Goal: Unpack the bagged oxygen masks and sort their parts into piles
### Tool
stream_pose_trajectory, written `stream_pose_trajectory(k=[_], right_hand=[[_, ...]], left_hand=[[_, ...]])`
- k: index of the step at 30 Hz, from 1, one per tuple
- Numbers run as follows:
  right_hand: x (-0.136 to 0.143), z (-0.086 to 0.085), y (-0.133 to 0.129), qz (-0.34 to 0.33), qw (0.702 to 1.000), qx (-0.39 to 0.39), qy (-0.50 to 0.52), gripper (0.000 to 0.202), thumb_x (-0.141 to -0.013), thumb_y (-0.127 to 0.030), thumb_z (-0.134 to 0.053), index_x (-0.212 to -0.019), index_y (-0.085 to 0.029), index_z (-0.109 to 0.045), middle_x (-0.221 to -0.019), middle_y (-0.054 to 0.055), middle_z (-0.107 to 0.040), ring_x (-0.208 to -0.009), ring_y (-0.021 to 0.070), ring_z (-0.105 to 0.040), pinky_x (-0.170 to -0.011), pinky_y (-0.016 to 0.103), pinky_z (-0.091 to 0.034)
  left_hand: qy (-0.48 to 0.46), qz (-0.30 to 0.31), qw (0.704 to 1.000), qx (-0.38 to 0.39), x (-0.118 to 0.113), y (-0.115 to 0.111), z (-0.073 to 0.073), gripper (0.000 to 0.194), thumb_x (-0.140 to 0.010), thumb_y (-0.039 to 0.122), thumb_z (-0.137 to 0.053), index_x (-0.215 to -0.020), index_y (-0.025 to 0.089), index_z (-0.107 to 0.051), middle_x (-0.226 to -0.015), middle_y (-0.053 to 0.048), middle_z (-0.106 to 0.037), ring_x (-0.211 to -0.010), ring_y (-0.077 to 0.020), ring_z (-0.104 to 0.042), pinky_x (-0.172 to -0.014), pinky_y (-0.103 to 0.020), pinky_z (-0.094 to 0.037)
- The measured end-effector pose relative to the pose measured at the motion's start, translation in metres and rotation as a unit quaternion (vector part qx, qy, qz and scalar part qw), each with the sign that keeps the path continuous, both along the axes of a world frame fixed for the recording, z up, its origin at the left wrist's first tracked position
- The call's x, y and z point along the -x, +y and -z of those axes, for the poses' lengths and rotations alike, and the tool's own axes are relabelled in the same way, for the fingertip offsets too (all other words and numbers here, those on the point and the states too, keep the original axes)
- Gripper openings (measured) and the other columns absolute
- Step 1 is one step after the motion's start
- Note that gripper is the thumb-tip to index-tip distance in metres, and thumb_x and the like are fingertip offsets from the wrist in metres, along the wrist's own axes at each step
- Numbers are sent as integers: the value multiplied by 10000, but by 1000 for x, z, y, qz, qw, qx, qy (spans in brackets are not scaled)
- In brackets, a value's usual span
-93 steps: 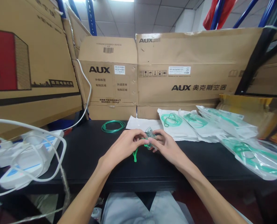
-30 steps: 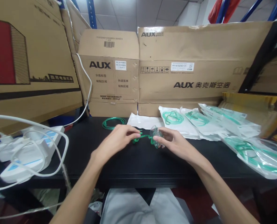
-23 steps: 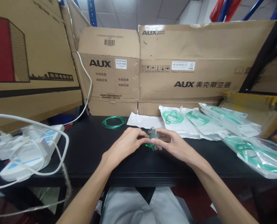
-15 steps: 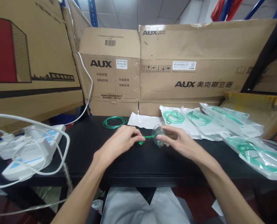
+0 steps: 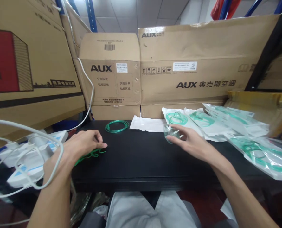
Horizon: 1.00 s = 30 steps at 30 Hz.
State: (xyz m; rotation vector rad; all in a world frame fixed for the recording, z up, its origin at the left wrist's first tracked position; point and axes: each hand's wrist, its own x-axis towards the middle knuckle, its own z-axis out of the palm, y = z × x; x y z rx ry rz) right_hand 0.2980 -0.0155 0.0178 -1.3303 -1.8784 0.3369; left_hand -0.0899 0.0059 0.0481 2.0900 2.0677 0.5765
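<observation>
Landmark: coil of green tubing point(image 5: 116, 130), lying flat near the back of the black surface point(image 5: 136, 161).

Right hand point(image 5: 190, 141): well to the right of the coil and slightly nearer the person. Fingers clamped on a clear mask point(image 5: 170, 131), thumb on the near side; the mask is partly hidden by the hand. Whether its lower edge touches the surface: cannot tell.

Left hand point(image 5: 86, 144): left of the coil and nearer the person. Fingers bent, thumb pointing right. A bunched green strap point(image 5: 88, 155) shows directly below this hand, also left of and nearer than the coil. Whether the fingers grip the strap or stand free of it: cannot tell, the palm side being hidden.

Just right of the coil, apart from it: a flat white sheet point(image 5: 145, 124). Farther right of the coil, pouches with green tubing point(image 5: 201, 120) lie overlapping; a clear-fronted pouch point(image 5: 262, 155) sits right of the coil and closest to the person.

Far left of the coil: white power strip point(image 5: 35, 166); a white cable point(image 5: 61, 152) loops in front of the left forearm. Behind the coil: upright cardboard panels point(image 5: 112, 88) printed AUX.
</observation>
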Motion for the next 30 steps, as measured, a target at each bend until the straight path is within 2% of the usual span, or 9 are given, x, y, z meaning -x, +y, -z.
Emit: stream_pose_trajectory(k=[3, 5, 9, 11, 14, 17, 22, 26, 30], right_hand=[[11, 4, -6, -61, 998, 17, -23, 490, -874, -510, -718, -1306, -278, -703, -1237, 74, -728, -1048, 294, -664, -950, 426, -497], [17, 7, -9, -78, 996, 19, -31, 459, -861, -495, -739, -1274, -296, -725, -1170, 64, -742, -1015, 294, -661, -933, 425, -494], [27, 10, -13, -94, 994, 0, -49, 433, -865, -484, -747, -1269, -330, -723, -1180, 51, -721, -992, 278, -648, -885, 399, -495], [33, 10, -14, -114, 992, -13, -54, 385, -885, -459, -739, -1250, -337, -728, -1162, 47, -715, -980, 260, -650, -876, 376, -495], [41, 7, -15, -124, 991, -39, -40, 366, -920, -451, -709, -1266, -335, -713, -1162, 48, -703, -987, 242, -657, -900, 363, -499], [45, 5, -14, -106, 992, -62, 20, 393, -965, -496, -633, -1302, -305, -697, -1254, 65, -692, -1102, 255, -655, -995, 384, -488], [45, 4, -12, -148, 982, -7, 120, 437, -1000, -512, -560, -1338, -265, -685, -1319, 73, -706, -1142, 267, -679, -1004, 409, -525], [41, 1, -14, -145, 983, -39, 108, 398, -992, -444, -599, -1347, -287, -684, -1342, 69, -686, -1243, 258, -625, -1073, 401, -477], [36, -3, -14, -159, 983, -50, 79, 425, -1000, -460, -583, -1392, -311, -651, -1384, 60, -659, -1318, 261, -575, -1138, 428, -420]], left_hand=[[80, -30, 996, -18, -9, 0, -4, 340, -697, 583, -777, -765, 251, -753, -889, -86, -723, -834, -301, -669, -664, -328, -403], [66, 1, 996, -59, -25, -5, -9, 409, -771, 654, -700, -874, 265, -771, -973, -88, -717, -923, -311, -659, -742, -344, -425], [-56, 139, 988, -46, -77, -21, -9, 505, -873, 746, -546, -975, 308, -776, -993, -3, -750, -930, -254, -662, -781, -299, -434], [-86, 218, 972, -13, -103, -26, -3, 529, -915, 729, -496, -893, 280, -773, -881, 18, -744, -828, -218, -650, -695, -274, -412], [-127, 296, 946, -29, -129, -27, 6, 555, -990, 651, -426, -848, 226, -754, -798, 16, -716, -748, -184, -598, -645, -264, -381], [-186, 334, 922, -61, -137, -25, 10, 516, -1014, 586, -433, -902, 200, -756, -865, 2, -723, -797, -184, -596, -693, -262, -414], [-267, 359, 893, -41, -135, -22, 9, 454, -1006, 545, -486, -1021, 202, -783, -994, -30, -743, -958, -228, -630, -858, -303, -471], [-317, 332, 888, -19, -134, -17, 10, 441, -980, 549, -536, -960, 187, -788, -940, -38, -733, -890, -203, -609, -831, -305, -483], [-360, 334, 871, 1, -134, -14, 11, 324, -951, 444, -604, -1016, 192, -796, -987, -45, -743, -882, -184, -617, -807, -285, -503]])
